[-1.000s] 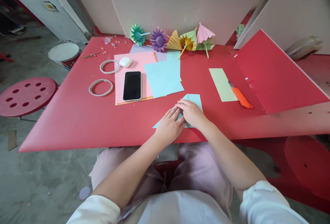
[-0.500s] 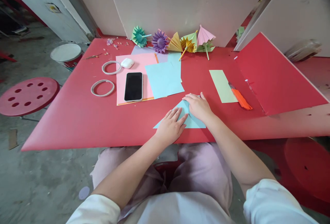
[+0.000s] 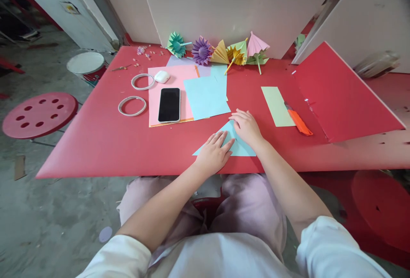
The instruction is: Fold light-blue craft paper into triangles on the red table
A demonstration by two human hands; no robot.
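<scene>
A light blue sheet of paper (image 3: 242, 148), folded into a triangle, lies near the front edge of the red table. My left hand (image 3: 213, 155) rests flat on its left half, fingers spread and pointing up and right. At the triangle's top right side is my right hand (image 3: 247, 129), fingers stretched out toward the upper left and touching the paper by its peak. Both hands cover parts of the triangle. Just behind them lies a flat light blue sheet (image 3: 206, 98) over other coloured paper.
Left of the sheets are a phone (image 3: 169, 105), a white earbud case (image 3: 162, 77) and two tape rolls. An orange utility knife (image 3: 299, 121) touches a pale green strip (image 3: 277, 106) at right, near a red board (image 3: 346, 94). Folded paper umbrellas (image 3: 236, 55) line the wall.
The view has shifted slightly. My right hand's fingers are a little more curled and lifted near the triangle's peak; my left hand stays flat on the paper.
</scene>
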